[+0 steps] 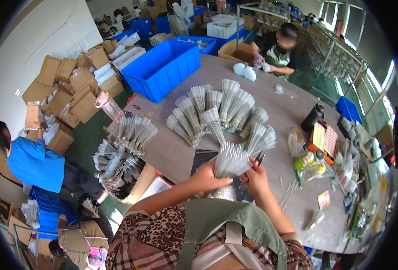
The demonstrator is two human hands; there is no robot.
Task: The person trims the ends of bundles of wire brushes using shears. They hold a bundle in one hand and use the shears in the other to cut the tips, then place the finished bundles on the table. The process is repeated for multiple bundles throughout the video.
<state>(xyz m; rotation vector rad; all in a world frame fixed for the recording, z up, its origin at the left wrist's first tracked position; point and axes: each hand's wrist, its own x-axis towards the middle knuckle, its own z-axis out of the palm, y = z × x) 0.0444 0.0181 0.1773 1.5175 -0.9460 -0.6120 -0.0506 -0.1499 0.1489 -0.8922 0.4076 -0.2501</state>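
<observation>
My left hand [208, 177] is wrapped round a fanned bundle of thin, pale, see-through rods [231, 160], held upright over the near table edge. Beside it my right hand [255, 179] is closed on a small dark two-pronged hand tool [260, 157], its prongs pointing up. The right fingers are close to the bundle's right side; whether they touch it I cannot tell. Beneath both hands lies a dark flat plate [200, 162], partly hidden. Just beyond, several similar rod bundles [229, 96] stand in an arc on the grey table [163, 155].
A big blue bin [160, 72] stands at the far left table edge. More bundles fill a cardboard box [138, 182] on my left. A black bottle [313, 117], an orange box [321, 139] and loose rods [287, 193] lie rightward. Co-workers are across the table and at left.
</observation>
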